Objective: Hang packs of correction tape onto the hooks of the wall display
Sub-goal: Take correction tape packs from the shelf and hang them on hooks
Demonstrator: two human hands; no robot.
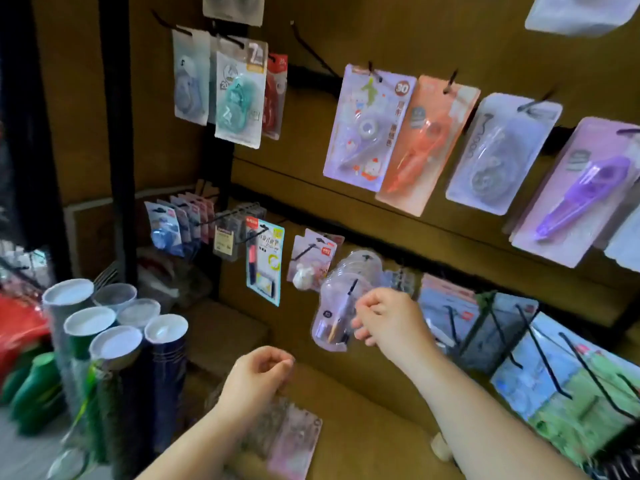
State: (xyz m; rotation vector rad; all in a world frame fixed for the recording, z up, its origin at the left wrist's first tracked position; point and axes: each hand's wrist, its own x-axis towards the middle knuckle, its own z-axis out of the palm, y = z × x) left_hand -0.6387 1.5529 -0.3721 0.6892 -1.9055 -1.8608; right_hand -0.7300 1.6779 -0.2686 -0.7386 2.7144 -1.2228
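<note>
A clear blister pack of correction tape point(332, 317) hangs on a black hook point(351, 287) of the brown wall display, in front of several like packs. My right hand point(388, 318) pinches the pack's right edge with curled fingers. Lower down, my left hand point(258, 375) has its fingers curled round the top of a pinkish pack point(294, 441) that hangs beneath it; the image there is blurred. More packs hang above: a white and pink one point(367, 129), an orange one point(422, 147), a purple one point(581, 192).
Stacked paper cups point(104, 327) in tall sleeves stand at lower left. Bare black hooks point(540, 344) stick out at lower right over blue and green packs. A teal pack point(239, 95) hangs at upper left. A brown box top point(363, 427) lies below my hands.
</note>
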